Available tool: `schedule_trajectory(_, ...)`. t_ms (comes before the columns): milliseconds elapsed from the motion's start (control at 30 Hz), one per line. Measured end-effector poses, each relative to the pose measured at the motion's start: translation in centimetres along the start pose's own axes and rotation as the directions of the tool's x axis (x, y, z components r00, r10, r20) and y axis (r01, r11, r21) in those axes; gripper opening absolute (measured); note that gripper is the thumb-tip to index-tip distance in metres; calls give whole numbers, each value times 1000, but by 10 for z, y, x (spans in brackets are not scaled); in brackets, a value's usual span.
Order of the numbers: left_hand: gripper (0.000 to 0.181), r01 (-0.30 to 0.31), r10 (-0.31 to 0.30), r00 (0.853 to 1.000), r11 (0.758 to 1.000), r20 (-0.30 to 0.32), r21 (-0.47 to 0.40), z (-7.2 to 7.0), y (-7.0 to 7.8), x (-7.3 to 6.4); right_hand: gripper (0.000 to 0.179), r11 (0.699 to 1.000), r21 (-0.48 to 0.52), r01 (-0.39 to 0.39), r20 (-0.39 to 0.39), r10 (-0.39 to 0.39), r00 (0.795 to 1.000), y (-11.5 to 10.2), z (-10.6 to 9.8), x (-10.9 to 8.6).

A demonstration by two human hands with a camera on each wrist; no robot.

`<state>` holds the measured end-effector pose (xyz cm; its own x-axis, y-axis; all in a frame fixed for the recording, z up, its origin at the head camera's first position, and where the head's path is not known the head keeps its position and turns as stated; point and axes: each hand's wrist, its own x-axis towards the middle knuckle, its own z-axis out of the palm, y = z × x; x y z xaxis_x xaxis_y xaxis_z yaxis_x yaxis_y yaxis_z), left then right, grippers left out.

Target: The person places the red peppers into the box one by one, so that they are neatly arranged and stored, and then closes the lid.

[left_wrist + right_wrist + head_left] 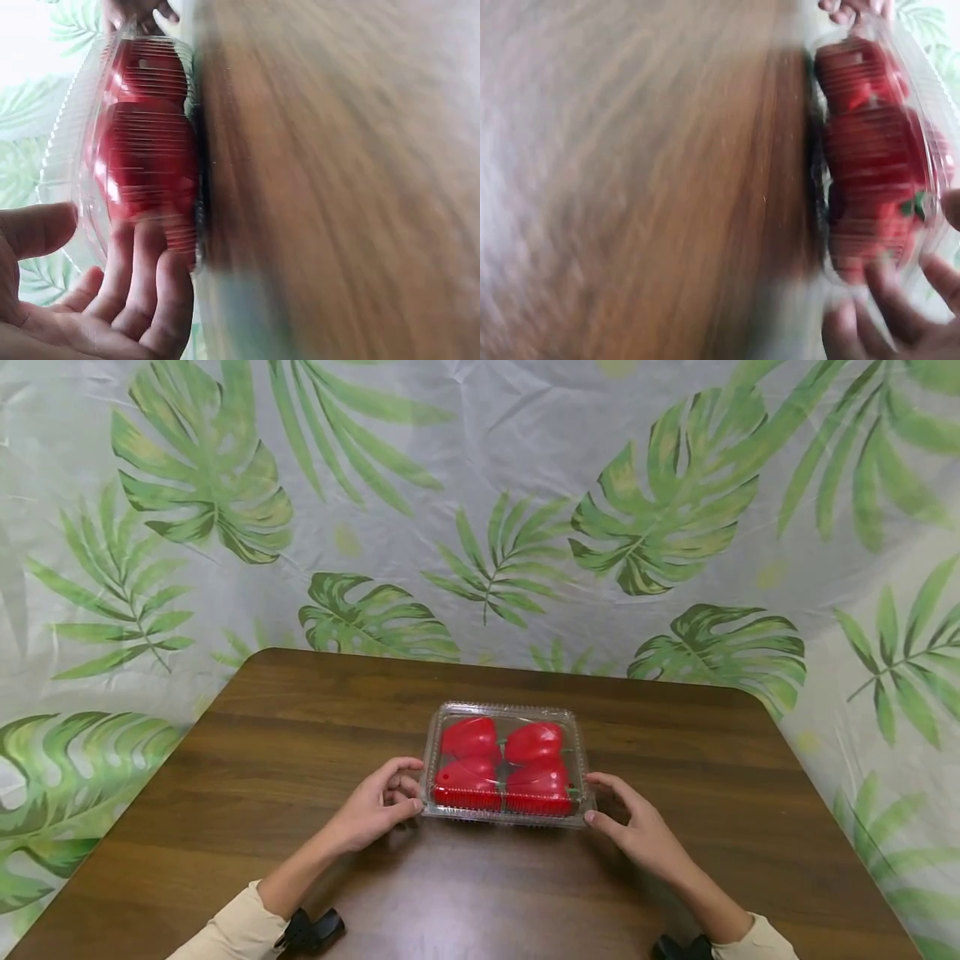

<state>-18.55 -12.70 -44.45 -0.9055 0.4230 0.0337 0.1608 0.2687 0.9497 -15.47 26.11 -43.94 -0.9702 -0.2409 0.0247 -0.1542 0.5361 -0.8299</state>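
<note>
A clear plastic clamshell box (504, 764) filled with red fruit sits lid down near the middle of the brown wooden table (285, 735). My left hand (405, 787) is at the box's near left corner, with the thumb against the rim. In the left wrist view its fingers (142, 277) lie along the side of the box (142, 142), while the thumb stays apart from the lid. My right hand (600, 797) is at the near right corner, fingers loosely spread beside the wall. The right wrist view is blurred; the fingers (889, 300) reach the end of the box (877, 157).
A curtain printed with green leaves (480, 510) hangs behind and to both sides of the table. The table's rounded far corners (258, 656) lie close to it. Bare wood surrounds the box on every side.
</note>
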Motion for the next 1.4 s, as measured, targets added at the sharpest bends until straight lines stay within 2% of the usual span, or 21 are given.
schedule_trajectory(67,50,26,-25,999,999,29,-47,1,3,1,51,994,111,-18,71,10,997,0,-1,2)
schedule_trajectory(133,50,59,-55,997,995,45,-85,1,6,2,52,973,227,-39,138,7,990,0,-1,3)
schedule_trajectory(300,51,124,-116,991,980,59,-154,5,7,1,52,921,384,-63,217,-23,976,-1,2,5)
schedule_trajectory(467,51,144,-133,989,969,67,-201,11,7,1,50,889,443,-116,221,17,975,-3,6,5)
schedule_trajectory(733,39,205,-210,978,939,13,-275,22,8,-1,50,830,526,-186,172,111,979,-5,19,5)
schedule_trajectory(867,37,203,-220,975,933,-25,-297,24,8,0,51,819,538,-199,160,133,978,-8,21,6)
schedule_trajectory(1067,36,206,-227,974,921,-25,-331,22,8,1,51,807,547,-220,163,155,974,-9,21,7)
schedule_trajectory(1300,38,195,-226,971,936,-76,-291,18,5,2,51,845,492,-209,150,154,977,-9,21,10)
schedule_trajectory(1400,37,204,-236,967,940,-92,-272,18,4,1,51,851,481,-210,145,160,977,-9,21,9)
